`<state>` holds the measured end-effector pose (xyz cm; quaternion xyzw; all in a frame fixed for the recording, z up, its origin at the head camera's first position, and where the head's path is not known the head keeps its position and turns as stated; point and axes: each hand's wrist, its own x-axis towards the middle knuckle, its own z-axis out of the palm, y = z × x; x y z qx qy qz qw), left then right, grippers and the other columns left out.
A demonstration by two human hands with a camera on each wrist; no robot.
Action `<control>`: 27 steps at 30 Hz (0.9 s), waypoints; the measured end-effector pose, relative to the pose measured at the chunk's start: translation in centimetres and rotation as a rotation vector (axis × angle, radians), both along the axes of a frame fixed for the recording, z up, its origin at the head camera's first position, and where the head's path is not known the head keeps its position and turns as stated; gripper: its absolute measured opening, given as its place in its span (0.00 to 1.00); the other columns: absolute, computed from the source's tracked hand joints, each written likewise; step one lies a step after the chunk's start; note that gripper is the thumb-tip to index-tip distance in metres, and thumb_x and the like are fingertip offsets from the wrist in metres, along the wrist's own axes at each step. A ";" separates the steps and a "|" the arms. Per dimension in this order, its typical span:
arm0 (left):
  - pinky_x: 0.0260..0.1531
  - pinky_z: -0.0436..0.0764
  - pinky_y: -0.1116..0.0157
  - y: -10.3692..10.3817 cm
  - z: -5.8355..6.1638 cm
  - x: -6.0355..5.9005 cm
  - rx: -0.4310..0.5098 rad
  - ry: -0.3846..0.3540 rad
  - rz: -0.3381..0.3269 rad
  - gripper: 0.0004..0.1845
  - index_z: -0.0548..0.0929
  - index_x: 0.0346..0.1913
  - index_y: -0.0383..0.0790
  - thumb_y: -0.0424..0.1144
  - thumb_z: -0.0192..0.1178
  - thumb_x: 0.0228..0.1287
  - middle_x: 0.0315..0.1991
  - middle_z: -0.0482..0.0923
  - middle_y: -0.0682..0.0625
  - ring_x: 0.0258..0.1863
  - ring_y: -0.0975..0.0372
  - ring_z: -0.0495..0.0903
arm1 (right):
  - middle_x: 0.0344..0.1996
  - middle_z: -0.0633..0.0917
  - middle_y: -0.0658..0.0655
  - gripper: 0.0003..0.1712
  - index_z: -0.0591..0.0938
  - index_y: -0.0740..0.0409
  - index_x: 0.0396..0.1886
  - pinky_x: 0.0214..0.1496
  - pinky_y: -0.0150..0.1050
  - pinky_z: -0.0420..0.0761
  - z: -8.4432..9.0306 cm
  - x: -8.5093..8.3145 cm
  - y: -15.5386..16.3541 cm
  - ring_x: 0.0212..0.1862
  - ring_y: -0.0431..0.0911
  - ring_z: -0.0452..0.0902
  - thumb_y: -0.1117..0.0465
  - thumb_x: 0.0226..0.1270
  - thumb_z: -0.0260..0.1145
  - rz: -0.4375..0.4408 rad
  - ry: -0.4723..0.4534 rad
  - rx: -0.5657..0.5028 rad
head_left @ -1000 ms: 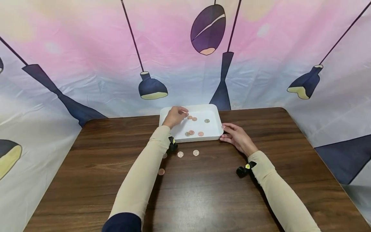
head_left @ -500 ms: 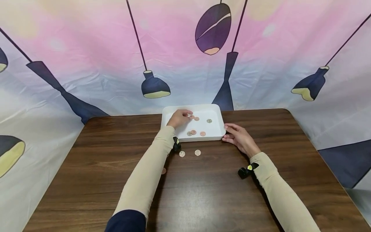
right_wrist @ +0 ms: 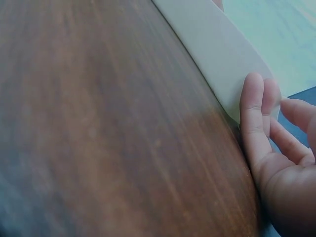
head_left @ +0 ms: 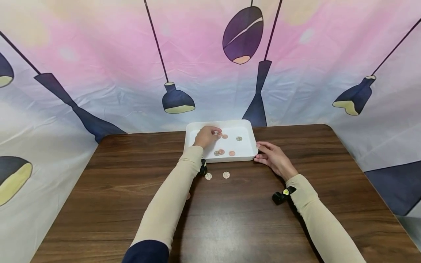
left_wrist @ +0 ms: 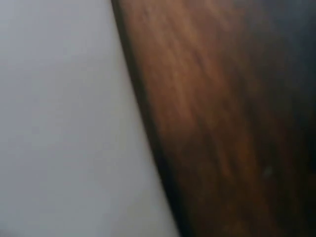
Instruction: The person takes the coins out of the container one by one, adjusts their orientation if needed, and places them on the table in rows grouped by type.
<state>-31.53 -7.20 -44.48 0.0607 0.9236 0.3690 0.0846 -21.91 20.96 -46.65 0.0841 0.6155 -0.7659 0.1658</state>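
In the head view my left hand (head_left: 206,136) reaches into a shallow white tray (head_left: 243,128), thumb and forefinger curled around a copper coin (head_left: 220,134). Right beside it lies another copper coin (head_left: 225,136). Further right in the tray is a silvery coin (head_left: 239,138), and more coins (head_left: 231,153) lie along its front. My right hand (head_left: 273,157) is at the tray's front right corner. In the right wrist view two fairly straight fingers (right_wrist: 252,106) lie along the tray's outer wall. The left wrist view shows no hand, only the white tray wall (left_wrist: 69,128) and wood.
On the brown wooden table (head_left: 250,219), two coins lie just in front of the tray: one left (head_left: 208,176), one right (head_left: 226,175). A copper coin (head_left: 188,196) is partly covered by the left sleeve. A patterned cloth (head_left: 204,62) hangs behind the table's far edge.
My left hand has moved slightly right within the tray, its fingertips now at the left copper coin. The right hand stays at the corner. The whole head view has shifted a little.
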 end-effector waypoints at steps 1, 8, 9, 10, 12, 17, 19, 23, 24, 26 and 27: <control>0.53 0.81 0.53 0.1 0.0 0.0 -0.017 0.000 0.005 0.14 0.89 0.61 0.47 0.40 0.65 0.77 0.58 0.82 0.43 0.52 0.51 0.80 | 0.43 0.81 0.56 0.33 0.65 0.65 0.80 0.47 0.33 0.90 0.0 0.0 0.0 0.34 0.39 0.84 0.57 0.84 0.61 -0.001 0.000 0.000; 0.47 0.80 0.55 0.4 0.3 0.0 -0.115 0.004 0.027 0.11 0.90 0.57 0.52 0.44 0.65 0.77 0.54 0.83 0.47 0.46 0.55 0.80 | 0.42 0.81 0.56 0.33 0.65 0.65 0.80 0.48 0.33 0.90 0.1 0.0 -0.1 0.33 0.40 0.84 0.57 0.84 0.61 0.004 -0.003 -0.008; 0.47 0.80 0.55 0.4 0.3 0.0 -0.121 0.007 0.023 0.11 0.90 0.57 0.52 0.44 0.65 0.77 0.54 0.83 0.47 0.47 0.54 0.80 | 0.42 0.81 0.56 0.33 0.65 0.65 0.80 0.48 0.33 0.90 0.1 0.0 0.0 0.33 0.40 0.84 0.57 0.84 0.61 0.002 -0.004 -0.007; 0.48 0.80 0.54 0.4 0.4 0.0 -0.125 0.009 0.020 0.11 0.90 0.56 0.51 0.45 0.65 0.77 0.54 0.83 0.47 0.47 0.54 0.80 | 0.42 0.81 0.56 0.33 0.65 0.65 0.80 0.47 0.33 0.90 0.0 0.0 0.0 0.33 0.40 0.84 0.57 0.84 0.61 0.000 -0.004 -0.005; 0.49 0.80 0.54 0.4 0.5 0.0 -0.131 0.013 0.013 0.11 0.90 0.56 0.51 0.45 0.65 0.77 0.55 0.83 0.47 0.48 0.54 0.81 | 0.43 0.81 0.56 0.32 0.65 0.65 0.80 0.47 0.33 0.90 0.0 0.0 0.0 0.33 0.40 0.84 0.57 0.84 0.60 -0.001 -0.004 -0.003; 0.47 0.79 0.54 0.3 0.6 -0.3 -0.126 -0.002 -0.003 0.10 0.89 0.53 0.48 0.45 0.64 0.78 0.53 0.83 0.46 0.47 0.53 0.80 | 0.44 0.81 0.57 0.33 0.65 0.66 0.80 0.48 0.34 0.90 -0.2 0.0 0.0 0.34 0.39 0.84 0.57 0.84 0.60 0.000 0.003 -0.007; 0.47 0.79 0.54 0.3 0.5 -0.5 -0.119 -0.013 -0.010 0.09 0.89 0.52 0.47 0.44 0.64 0.78 0.52 0.83 0.46 0.46 0.53 0.79 | 0.44 0.81 0.57 0.32 0.66 0.66 0.80 0.48 0.34 0.90 -0.2 0.0 -0.1 0.34 0.40 0.84 0.58 0.84 0.61 0.001 0.007 -0.011; 0.48 0.79 0.54 0.2 0.3 -0.7 -0.102 -0.019 -0.018 0.08 0.87 0.52 0.43 0.42 0.64 0.78 0.52 0.82 0.44 0.46 0.52 0.78 | 0.44 0.81 0.57 0.33 0.65 0.66 0.80 0.48 0.34 0.91 -0.2 0.0 -0.1 0.34 0.40 0.84 0.58 0.84 0.61 0.003 0.010 -0.013; 0.48 0.79 0.54 0.2 0.3 -0.7 -0.094 -0.019 -0.016 0.08 0.86 0.52 0.42 0.41 0.64 0.78 0.52 0.81 0.44 0.46 0.52 0.78 | 0.44 0.81 0.57 0.33 0.65 0.66 0.80 0.48 0.34 0.91 -0.2 0.0 0.0 0.33 0.40 0.84 0.58 0.84 0.61 -0.001 0.009 -0.013; 0.48 0.79 0.54 0.3 0.3 -0.7 -0.078 -0.016 -0.010 0.08 0.85 0.52 0.41 0.41 0.64 0.78 0.51 0.80 0.43 0.45 0.52 0.76 | 0.43 0.81 0.56 0.32 0.65 0.66 0.80 0.48 0.34 0.91 -0.2 0.0 0.1 0.33 0.39 0.84 0.58 0.84 0.60 -0.005 0.009 -0.010; 0.48 0.79 0.54 0.3 0.2 -0.7 -0.072 -0.014 -0.007 0.09 0.84 0.52 0.40 0.40 0.64 0.78 0.50 0.79 0.43 0.44 0.52 0.76 | 0.43 0.81 0.56 0.32 0.65 0.66 0.80 0.48 0.34 0.91 -0.2 0.1 0.1 0.33 0.39 0.84 0.58 0.84 0.60 -0.006 0.010 -0.010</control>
